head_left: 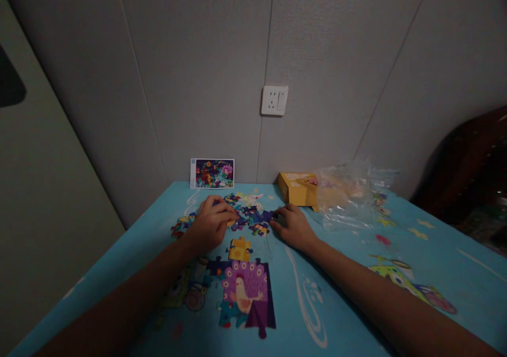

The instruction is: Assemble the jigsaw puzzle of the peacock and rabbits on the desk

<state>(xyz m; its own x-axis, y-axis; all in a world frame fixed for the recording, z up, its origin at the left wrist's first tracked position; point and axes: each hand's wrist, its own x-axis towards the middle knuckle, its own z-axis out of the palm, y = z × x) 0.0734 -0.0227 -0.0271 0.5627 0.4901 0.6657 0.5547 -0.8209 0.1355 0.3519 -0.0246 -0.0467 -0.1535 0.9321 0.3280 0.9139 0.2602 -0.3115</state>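
Observation:
Loose jigsaw puzzle pieces [250,217] lie in a heap at the far middle of the table. My left hand [214,222] is at the heap's left side, fingers curled together with their tips down among the pieces; what they grip, if anything, is hidden. On the right side, my right hand [292,226] has its thumb and fingers closed on the edge of a dark purple puzzle piece [267,216]. Nearer me lies a joined puzzle section [245,293] showing a pink peacock. Just above it sits a separate yellow puzzle piece [240,250].
A small picture card [213,174] leans against the wall at the back. Behind my right hand are a yellow box [298,189] and a crumpled clear plastic bag [348,193]. A blue cartoon-printed cloth [340,304] covers the table. A socket [274,100] is on the wall.

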